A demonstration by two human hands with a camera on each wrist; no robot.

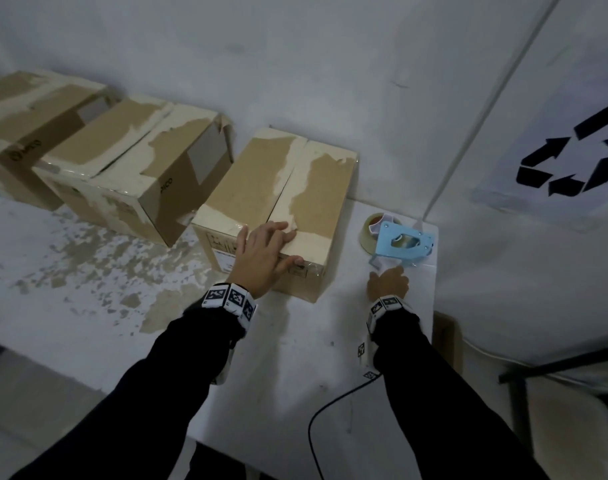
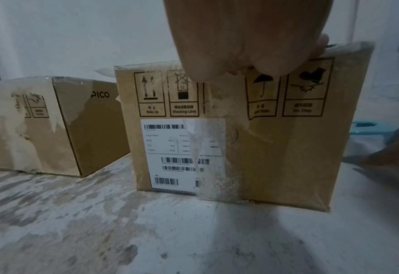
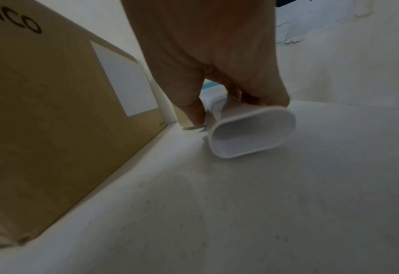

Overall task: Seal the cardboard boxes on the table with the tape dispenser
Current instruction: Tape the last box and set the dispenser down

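Three taped cardboard boxes stand in a row on the white table (image 1: 295, 358). On the near top edge of the closest box (image 1: 261, 188) rests my left hand (image 1: 271, 247), fingers straight across the centre seam and thumb along the front edge. The left wrist view shows that box's labelled front (image 2: 276, 148) below my left hand (image 2: 240, 37). A blue tape dispenser (image 1: 402, 242) with a clear roll lies on the table right of the box. My right hand (image 1: 387, 280) grips its white handle (image 3: 252, 133), fingers (image 3: 194, 111) curled round it.
The middle box (image 1: 139, 168) and the far-left box (image 1: 29, 133) stand against the wall. A black cable (image 1: 330, 410) runs over the table's front edge. The table ends just right of the dispenser. A white sheet with a recycling symbol (image 1: 572, 150) hangs at the right.
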